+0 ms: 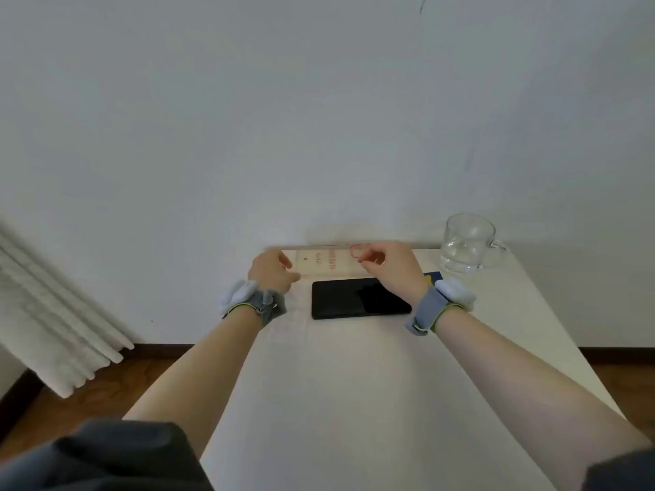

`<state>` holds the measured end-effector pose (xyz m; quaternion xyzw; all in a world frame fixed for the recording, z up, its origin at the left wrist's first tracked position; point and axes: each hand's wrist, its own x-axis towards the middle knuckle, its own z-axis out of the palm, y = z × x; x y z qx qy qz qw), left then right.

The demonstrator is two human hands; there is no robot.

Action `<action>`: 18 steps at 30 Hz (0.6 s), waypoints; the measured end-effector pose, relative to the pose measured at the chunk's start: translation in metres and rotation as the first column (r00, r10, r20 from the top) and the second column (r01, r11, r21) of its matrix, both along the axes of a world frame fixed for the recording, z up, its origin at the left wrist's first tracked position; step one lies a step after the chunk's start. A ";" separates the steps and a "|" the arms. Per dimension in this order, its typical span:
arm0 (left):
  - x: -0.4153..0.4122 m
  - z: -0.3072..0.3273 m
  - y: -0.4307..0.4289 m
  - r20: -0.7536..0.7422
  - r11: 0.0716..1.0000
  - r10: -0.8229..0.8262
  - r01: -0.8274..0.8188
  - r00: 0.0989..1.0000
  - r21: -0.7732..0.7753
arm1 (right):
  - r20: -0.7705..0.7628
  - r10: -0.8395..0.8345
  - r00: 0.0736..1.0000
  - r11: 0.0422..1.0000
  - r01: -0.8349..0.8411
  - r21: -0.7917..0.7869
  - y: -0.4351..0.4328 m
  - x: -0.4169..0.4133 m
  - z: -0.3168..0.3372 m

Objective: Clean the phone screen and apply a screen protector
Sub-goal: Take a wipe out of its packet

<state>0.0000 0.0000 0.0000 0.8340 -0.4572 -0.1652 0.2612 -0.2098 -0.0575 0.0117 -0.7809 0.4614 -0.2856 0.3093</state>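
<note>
Head view: the phone (pixel 358 298) is seen flat on the worktop (pixel 354 384), its long axis running left to right. The screen protector (pixel 326 262) is held parallel to it, just beyond its far edge. One end is pinched by the left hand (pixel 273 271), the other by the right hand (pixel 390 267), each grip clamped on it. The phone lies toward the person, between both wrists.

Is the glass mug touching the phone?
Apart. The head view shows the glass mug standing at the far right corner of the table, well clear of the phone lying mid-table.
</note>
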 end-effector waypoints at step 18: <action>-0.017 0.034 0.012 -0.620 0.976 -0.213 0.131 0.755 -0.176 | 0.178 0.052 0.983 0.944 -0.107 0.312 0.017 0.026 0.009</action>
